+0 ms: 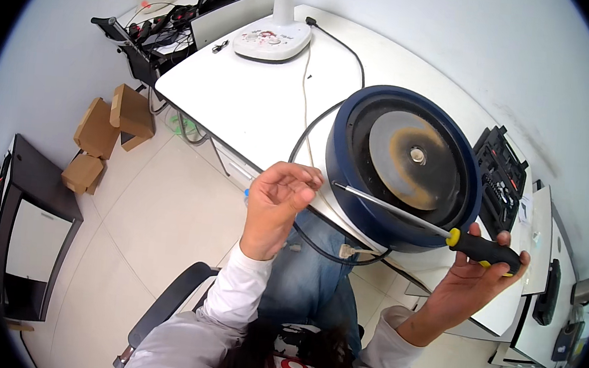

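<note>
My right hand (464,286) grips a screwdriver (485,252) by its black and yellow handle. Its metal shaft points left across the rim of a round dark-blue appliance (343,143), with the tip near the rim's left side. Inside the appliance lies a grey disc (389,140) with a brownish stain and a small pale centre piece. Just left of the screwdriver tip is my left hand (273,207), its fingers loosely curled and the thumb apart from them. Nothing shows between them. The appliance rests tilted at the near edge of the white table (246,96).
A black cable (300,142) loops around the appliance and below the table edge. Right of it lies an open black tool case (502,177). A white stand base (272,40) is at the back. Cardboard boxes (100,128) and a dark cabinet (37,207) stand to the left.
</note>
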A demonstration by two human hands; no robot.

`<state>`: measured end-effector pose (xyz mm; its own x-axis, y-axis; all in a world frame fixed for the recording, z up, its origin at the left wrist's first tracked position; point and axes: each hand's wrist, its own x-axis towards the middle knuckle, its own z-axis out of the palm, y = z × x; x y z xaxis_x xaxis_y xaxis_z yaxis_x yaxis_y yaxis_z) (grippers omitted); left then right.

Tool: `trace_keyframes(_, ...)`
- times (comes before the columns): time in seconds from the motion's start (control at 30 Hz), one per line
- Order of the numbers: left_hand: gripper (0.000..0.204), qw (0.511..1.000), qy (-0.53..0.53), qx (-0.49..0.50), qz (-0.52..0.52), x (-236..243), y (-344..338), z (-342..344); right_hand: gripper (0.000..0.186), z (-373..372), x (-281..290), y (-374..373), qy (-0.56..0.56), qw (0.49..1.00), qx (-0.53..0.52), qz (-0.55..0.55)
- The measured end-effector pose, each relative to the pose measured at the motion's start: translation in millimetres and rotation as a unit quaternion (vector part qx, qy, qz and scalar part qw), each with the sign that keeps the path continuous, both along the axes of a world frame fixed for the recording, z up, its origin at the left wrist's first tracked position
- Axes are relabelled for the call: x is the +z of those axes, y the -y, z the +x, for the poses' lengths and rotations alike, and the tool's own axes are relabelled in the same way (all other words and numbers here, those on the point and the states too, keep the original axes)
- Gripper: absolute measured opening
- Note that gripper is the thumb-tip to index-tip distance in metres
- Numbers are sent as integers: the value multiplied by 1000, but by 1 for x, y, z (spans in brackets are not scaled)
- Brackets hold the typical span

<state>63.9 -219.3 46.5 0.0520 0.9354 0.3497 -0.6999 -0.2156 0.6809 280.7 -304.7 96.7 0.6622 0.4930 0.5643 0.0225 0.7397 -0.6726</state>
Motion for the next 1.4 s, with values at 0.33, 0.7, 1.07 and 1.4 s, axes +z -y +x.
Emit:
trace_keyframes(0.33,25,1000,-1,-13,3,2,29,13,44,10,-19,23,13,998,59,5)
trace_keyframes(0.7,19,996,47,-72,10,-9,35,15,45,19,-21,32,26,993,113,-25)
trace_keyframes(1.07,18,993,39,-108,26,-13,34,4,68,43,-6,53,125,983,13,-136)
trace_keyframes(1.4,20,995,68,-61,-35,-19,40,12,44,49,-11,59,122,964,86,-219)
